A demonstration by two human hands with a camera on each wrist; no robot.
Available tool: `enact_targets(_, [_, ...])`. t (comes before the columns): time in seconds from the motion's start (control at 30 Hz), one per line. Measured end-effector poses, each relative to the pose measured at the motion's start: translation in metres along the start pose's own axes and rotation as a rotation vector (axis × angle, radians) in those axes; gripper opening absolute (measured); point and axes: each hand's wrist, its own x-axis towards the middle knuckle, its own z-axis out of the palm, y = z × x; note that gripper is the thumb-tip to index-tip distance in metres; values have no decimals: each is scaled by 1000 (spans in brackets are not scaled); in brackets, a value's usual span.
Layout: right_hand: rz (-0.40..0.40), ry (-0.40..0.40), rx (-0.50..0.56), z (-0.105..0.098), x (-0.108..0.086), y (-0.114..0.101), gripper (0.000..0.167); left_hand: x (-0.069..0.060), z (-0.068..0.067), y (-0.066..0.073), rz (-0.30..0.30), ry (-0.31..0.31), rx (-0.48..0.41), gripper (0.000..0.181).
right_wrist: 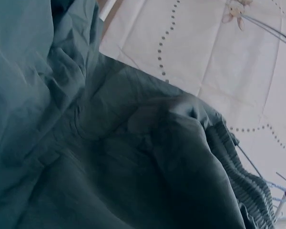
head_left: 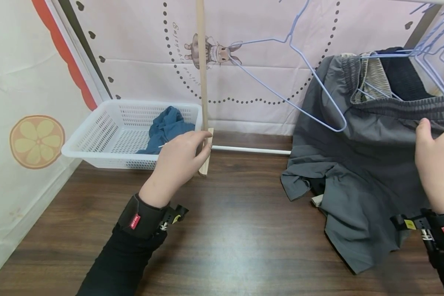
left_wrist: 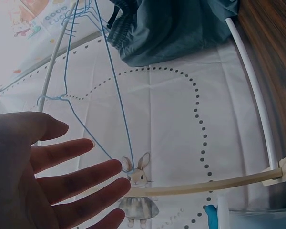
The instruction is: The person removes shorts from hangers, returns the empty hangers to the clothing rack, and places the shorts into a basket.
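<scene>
My left hand (head_left: 183, 158) hovers in front of the wooden upright and the basket's right end; the left wrist view shows its fingers spread, holding nothing. Grey pants (head_left: 373, 156) with an elastic waistband hang at the right, their lower part on the table. Close to the waistband is my right hand (head_left: 438, 168), thumb extended and apart from the fingers, which are partly cut off by the frame edge. A blue wire hanger (head_left: 314, 76) hangs bare between the hands. More blue hangers (head_left: 425, 51) crowd the right side, some inside the waistband.
A white plastic basket (head_left: 92, 158) holds a crumpled blue cloth (head_left: 168, 125) at the left. The rack has a wooden upright (head_left: 202, 61), a white lower bar (head_left: 251, 150) and a white top rail (left_wrist: 52, 67). A printed cloth (head_left: 133, 41) covers the wall behind the dark wooden table (head_left: 229, 230).
</scene>
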Motion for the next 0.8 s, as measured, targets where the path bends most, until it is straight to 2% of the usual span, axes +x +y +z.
enact_targets(0.2, [76, 10, -13, -1, 13, -2, 63, 0, 0, 0, -7, -11, -3, 32])
enact_targets(0.37, [142, 14, 6, 3, 23, -4, 56, 0, 1, 0, -24, -35, -6, 33])
enact_targets(0.57, [135, 13, 8, 7, 25, -5, 50, 0, 1, 0, -31, -51, -11, 34])
enact_targets(0.8, [109, -6, 18, 6, 22, -12, 48, -1, 0, 0, -22, -26, -6, 33])
